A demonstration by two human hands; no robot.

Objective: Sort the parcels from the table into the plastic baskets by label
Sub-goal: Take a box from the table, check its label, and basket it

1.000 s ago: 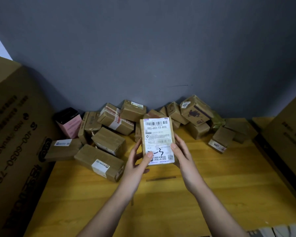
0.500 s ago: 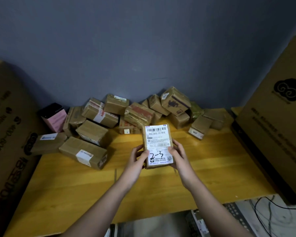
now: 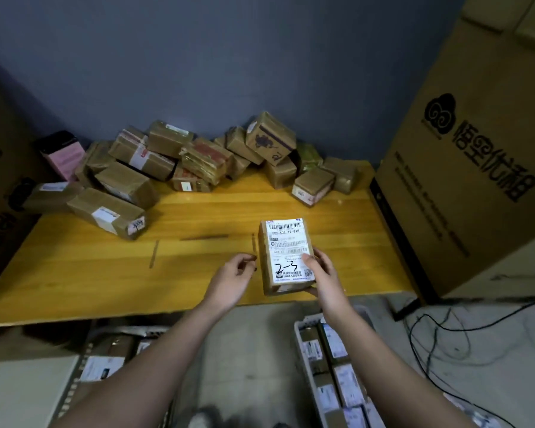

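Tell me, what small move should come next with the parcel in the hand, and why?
Probably lower the parcel toward the basket below the right hand. Only that hand holds it, the left hand has let go, and its label faces up, likely already read.

Held parcel [image 3: 286,253]: white shipping label [image 3: 289,250], barcode on top, printed number "502-602-12-815", smaller "602-12" below, handwritten "2-3" in black marker, QR code at lower right. Large carton [image 3: 482,156] at right: black cloud logo, Chinese characters "悟空优租".
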